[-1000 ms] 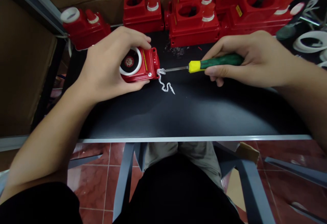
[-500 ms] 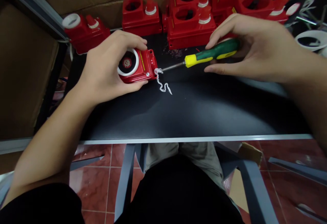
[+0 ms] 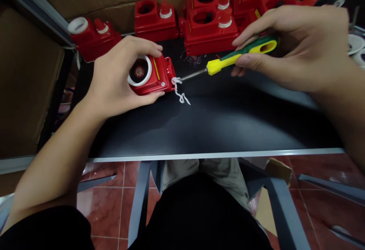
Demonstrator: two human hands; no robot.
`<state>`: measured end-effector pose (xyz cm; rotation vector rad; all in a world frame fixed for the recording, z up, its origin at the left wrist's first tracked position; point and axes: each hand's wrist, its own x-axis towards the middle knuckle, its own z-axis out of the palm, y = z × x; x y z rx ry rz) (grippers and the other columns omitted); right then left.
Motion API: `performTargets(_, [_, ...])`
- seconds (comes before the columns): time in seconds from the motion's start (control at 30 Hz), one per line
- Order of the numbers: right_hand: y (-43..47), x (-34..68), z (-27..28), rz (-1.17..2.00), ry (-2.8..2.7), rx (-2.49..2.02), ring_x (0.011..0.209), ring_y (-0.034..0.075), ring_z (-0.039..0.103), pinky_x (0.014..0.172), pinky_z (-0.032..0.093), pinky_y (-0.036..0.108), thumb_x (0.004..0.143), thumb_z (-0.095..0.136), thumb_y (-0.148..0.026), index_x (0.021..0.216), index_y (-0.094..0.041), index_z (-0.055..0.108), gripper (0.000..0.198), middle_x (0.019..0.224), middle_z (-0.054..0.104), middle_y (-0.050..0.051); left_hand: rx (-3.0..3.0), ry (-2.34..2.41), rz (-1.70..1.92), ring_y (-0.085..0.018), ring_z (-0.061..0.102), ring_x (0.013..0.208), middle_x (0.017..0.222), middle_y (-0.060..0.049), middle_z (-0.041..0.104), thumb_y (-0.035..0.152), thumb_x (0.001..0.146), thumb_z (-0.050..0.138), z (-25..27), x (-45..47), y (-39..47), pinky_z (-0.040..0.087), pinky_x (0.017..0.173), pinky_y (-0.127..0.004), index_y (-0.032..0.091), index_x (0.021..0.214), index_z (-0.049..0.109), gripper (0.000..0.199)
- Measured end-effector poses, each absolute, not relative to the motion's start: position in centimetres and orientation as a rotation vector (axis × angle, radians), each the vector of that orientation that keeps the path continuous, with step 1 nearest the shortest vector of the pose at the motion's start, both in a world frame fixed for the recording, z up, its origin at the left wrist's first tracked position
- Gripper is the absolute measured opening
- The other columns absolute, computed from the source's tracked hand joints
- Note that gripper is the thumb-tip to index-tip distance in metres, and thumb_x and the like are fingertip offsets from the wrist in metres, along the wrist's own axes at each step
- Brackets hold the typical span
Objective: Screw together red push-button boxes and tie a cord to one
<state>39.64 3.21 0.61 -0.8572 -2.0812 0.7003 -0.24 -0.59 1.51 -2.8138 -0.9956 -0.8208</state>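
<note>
My left hand (image 3: 114,75) is closed around a red housing (image 3: 155,79) that lies on the black tabletop. A white ring (image 3: 148,76) surrounds the round opening in it, and a yellow strip marks its top face. My right hand (image 3: 296,48) grips a screwdriver (image 3: 225,63) by its green and yellow handle, thumb along the near side. The shaft slants down to the left, its tip at the right end of the housing. There a white twisted cord (image 3: 181,97) hangs loosely onto the tabletop; the tip itself is hidden by it.
Several similar red housings (image 3: 211,35) stand along the cardboard at the back, one with a white ring (image 3: 78,25) at far left. White rings (image 3: 356,45) lie at the right. Small debris (image 3: 194,60) is scattered behind the screwdriver. A pale metal edge (image 3: 216,154) borders the tabletop.
My right hand has turned the screwdriver handle, so more of its yellow side faces up, and the thumb now lies on it. The housing stays in nearly the same place.
</note>
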Motion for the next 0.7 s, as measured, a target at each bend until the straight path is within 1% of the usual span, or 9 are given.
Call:
performTargets(0.1, [3.3, 39.6, 0.2, 0.698, -2.081, -0.847, 0.075, 0.012, 0.084, 0.070, 0.070, 0.028, 0.102, 0.095, -0.073, 0.126, -0.023, 0.086, 0.056, 0.093, 0.084, 0.001, -2.826, -1.003, -0.828, -0.037, 0.083, 0.151, 0.163, -0.004, 0.081, 0.052, 0.111, 0.093, 1.6, -0.1, -0.7, 0.072, 0.129, -0.062, 0.036, 0.159, 0.065, 0.058])
performTargets(0.2, [3.1, 39.4, 0.2, 0.717, -2.106, -0.887, 0.063, 0.008, 0.077, 0.060, 0.061, 0.023, 0.113, 0.078, -0.079, 0.132, -0.023, 0.082, 0.059, 0.083, 0.081, -0.001, -2.831, -1.072, -0.818, -0.036, 0.082, 0.153, 0.164, -0.003, 0.080, 0.049, 0.112, 0.091, 1.8, 0.2, -1.3, 0.071, 0.132, -0.060, 0.039, 0.158, 0.065, 0.054])
performTargets(0.3, [2.7, 39.3, 0.2, 0.753, -2.114, -0.973, 0.051, 0.006, 0.068, 0.049, 0.048, 0.021, 0.113, 0.070, -0.088, 0.131, -0.023, 0.082, 0.068, 0.072, 0.075, -0.002, -2.832, -1.077, -0.800, -0.035, 0.082, 0.153, 0.165, -0.002, 0.080, 0.049, 0.112, 0.091, 1.9, 0.4, -1.5, 0.071, 0.132, -0.058, 0.039, 0.158, 0.065, 0.054])
performTargets(0.4, [3.1, 39.7, -0.2, 0.785, -2.133, -1.030, 0.049, 0.005, 0.060, 0.048, 0.043, 0.024, 0.113, 0.067, -0.090, 0.130, -0.025, 0.083, 0.069, 0.068, 0.070, -0.003, -2.825, -1.003, -0.787, -0.037, 0.083, 0.151, 0.165, -0.006, 0.081, 0.054, 0.114, 0.089, 1.7, 0.3, -1.3, 0.073, 0.126, -0.062, 0.033, 0.158, 0.064, 0.055])
performTargets(0.47, [4.0, 40.3, -0.7, 0.856, -2.145, -1.016, 0.061, 0.006, 0.065, 0.052, 0.047, 0.024, 0.109, 0.076, -0.087, 0.134, -0.027, 0.083, 0.065, 0.084, 0.078, 0.000, -2.816, -0.980, -0.778, -0.039, 0.084, 0.150, 0.164, -0.008, 0.081, 0.056, 0.115, 0.088, 1.6, 0.1, -1.0, 0.074, 0.122, -0.065, 0.030, 0.159, 0.063, 0.057])
performTargets(0.5, [4.4, 40.6, -1.0, 0.884, -2.149, -0.996, 0.073, 0.008, 0.071, 0.059, 0.052, 0.024, 0.104, 0.085, -0.084, 0.136, -0.028, 0.082, 0.064, 0.098, 0.083, 0.002, -2.810, -0.974, -0.777, -0.039, 0.084, 0.149, 0.163, -0.009, 0.081, 0.056, 0.114, 0.088, 1.6, 0.0, -0.8, 0.074, 0.120, -0.065, 0.030, 0.159, 0.063, 0.058])
performTargets(0.6, [5.5, 41.3, -1.6, 0.918, -2.157, -0.950, 0.111, 0.014, 0.078, 0.086, 0.067, 0.026, 0.086, 0.110, -0.068, 0.136, -0.031, 0.081, 0.070, 0.135, 0.081, 0.005, -2.793, -1.045, -0.768, -0.038, 0.083, 0.150, 0.163, -0.005, 0.081, 0.050, 0.112, 0.090, 1.6, -0.2, -0.8, 0.073, 0.123, -0.061, 0.036, 0.161, 0.063, 0.058])
performTargets(0.67, [5.7, 41.4, -1.5, 0.951, -2.148, -0.956, 0.112, 0.014, 0.076, 0.092, 0.070, 0.030, 0.084, 0.113, -0.064, 0.135, -0.031, 0.081, 0.069, 0.138, 0.076, 0.005, -2.776, -1.144, -0.745, -0.036, 0.081, 0.152, 0.165, -0.002, 0.080, 0.046, 0.111, 0.089, 1.7, -0.2, -0.9, 0.070, 0.129, -0.056, 0.041, 0.161, 0.062, 0.057])
performTargets(0.7, [5.7, 41.4, -1.4, 0.962, -2.143, -0.952, 0.108, 0.013, 0.075, 0.088, 0.070, 0.030, 0.086, 0.111, -0.065, 0.134, -0.031, 0.080, 0.067, 0.135, 0.074, 0.004, -2.766, -1.188, -0.730, -0.035, 0.080, 0.154, 0.165, 0.000, 0.079, 0.045, 0.111, 0.089, 1.7, -0.2, -1.0, 0.068, 0.132, -0.055, 0.043, 0.161, 0.063, 0.057])
